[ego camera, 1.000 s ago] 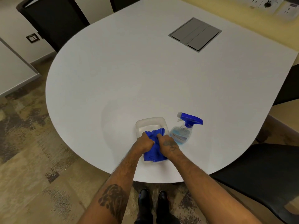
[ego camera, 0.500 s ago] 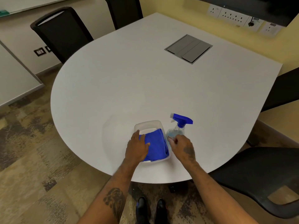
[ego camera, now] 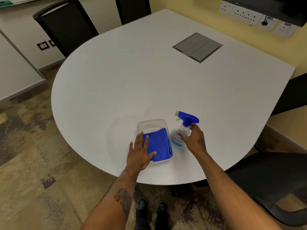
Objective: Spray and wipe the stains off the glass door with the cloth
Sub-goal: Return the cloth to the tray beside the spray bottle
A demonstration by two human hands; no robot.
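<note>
White table [ego camera: 132, 80] is carrying the whole kit near the close edge; glass door isn't showing in the head view, so I'm judging we're at pickup, nothing sprayed or wiped yet

Going left to right: left hand [ego camera: 140, 156] is lying on the blue cloth [ego camera: 159, 143], cloth is sitting folded in a clear plastic tray [ego camera: 149, 124], spray bottle [ego camera: 180, 136] is standing upright just beside the tray's right wall, right hand [ego camera: 193, 140] is on it

Doing this step well, as I'm reading it: bunching the cloth up with the fingers rather than dragging it, since the light-looking tray is likely sliding along; taking the bottle high at the neck under the blue trigger head [ego camera: 187, 117] so the index finger is landing on the trigger; lifting straight up to avoid clipping the tray

Grip: left hand is lying flat, fingers straight and spread, holding nothing. Right hand is curling round the bottle, thumb crossing the front, fingers going behind near the neck; base is sitting on the table, and I'm not able to tell how firm the squeeze is
</note>
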